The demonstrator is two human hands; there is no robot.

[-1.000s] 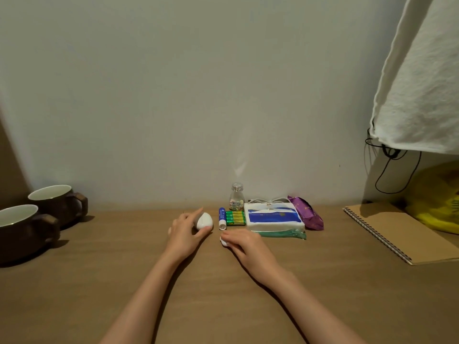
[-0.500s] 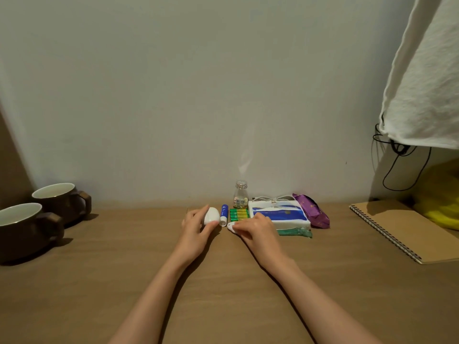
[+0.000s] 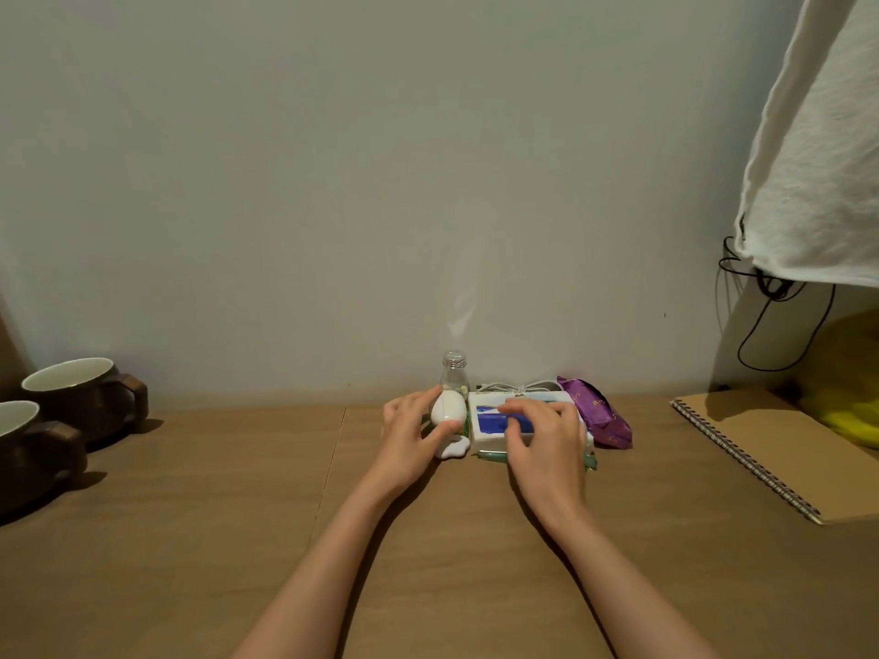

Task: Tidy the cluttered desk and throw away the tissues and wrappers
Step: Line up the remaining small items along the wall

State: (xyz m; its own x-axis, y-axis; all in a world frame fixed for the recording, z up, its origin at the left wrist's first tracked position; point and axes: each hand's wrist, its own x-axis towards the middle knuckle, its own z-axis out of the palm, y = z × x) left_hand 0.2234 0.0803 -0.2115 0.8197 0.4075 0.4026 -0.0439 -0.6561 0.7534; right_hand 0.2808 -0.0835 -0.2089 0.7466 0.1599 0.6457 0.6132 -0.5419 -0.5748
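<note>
Desk (image 3: 238, 539) looks mostly sorted by my read: bare wood across the near and middle area, no loose tissues or wrappers visible, no bin in view, so I can't confirm disposal. Left to right: two brown mugs (image 3: 81, 397) parked together at the far left edge; left hand (image 3: 409, 439), fingers clamped around a white egg-shaped object (image 3: 448, 407), with a small white piece (image 3: 454, 450) lying on the wood just near of it; clear small bottle (image 3: 453, 377) upright at the wall behind; right hand (image 3: 542, 444), fingers spread and flat on a white-and-blue tissue pack (image 3: 490, 420), not gripping it; white cable (image 3: 518, 386) behind the pack; purple packet (image 3: 597, 418) touching the pack's right side; spiral notebook (image 3: 780, 449) far right. What's left, I'd guess: final lining-up of this cluster against the wall. Printing on the pack and purple packet is too small to read; no legible brands.
</note>
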